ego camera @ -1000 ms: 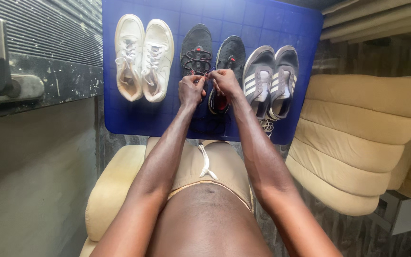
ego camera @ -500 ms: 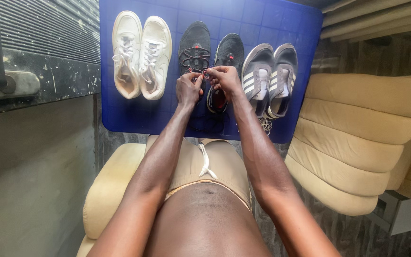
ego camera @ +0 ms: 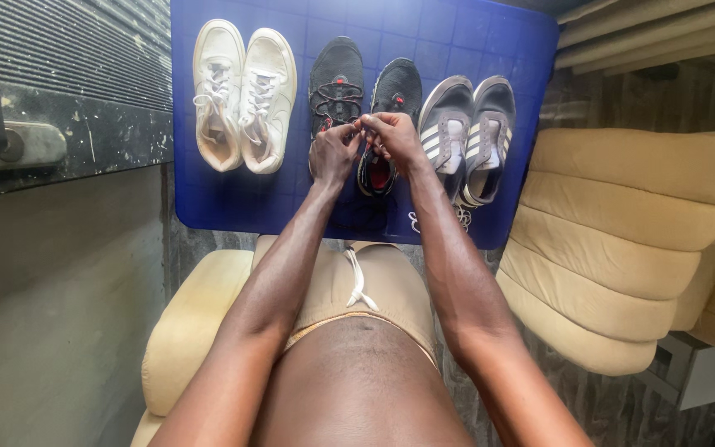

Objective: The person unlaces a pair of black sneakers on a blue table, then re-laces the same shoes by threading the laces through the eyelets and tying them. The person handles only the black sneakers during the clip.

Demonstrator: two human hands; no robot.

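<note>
Both of our hands are pinched shut on the dark lace of the black shoes: our left hand [ego camera: 333,155] and our right hand [ego camera: 392,139] meet fingertip to fingertip over the lace [ego camera: 361,126], thumbs and forefingers closed on it, the other fingers curled in. How much lace lies inside each pinch we cannot tell.

We take the blue mat [ego camera: 523,50] as our landmark. The black pair stands at its middle, toes pointing to the far edge. The left black shoe [ego camera: 337,76] shows its red-flecked lacing just beyond our left knuckles; the right black shoe [ego camera: 396,83] lies partly under our right hand, its red lining [ego camera: 379,175] showing below it. On the mat's left part stands a white pair [ego camera: 243,95], laced. On its right part stands a grey pair with white stripes [ego camera: 467,132], a loose white lace end [ego camera: 460,217] trailing toward the mat's near edge. Off the mat's right side lie cream cushions [ego camera: 622,215].
</note>
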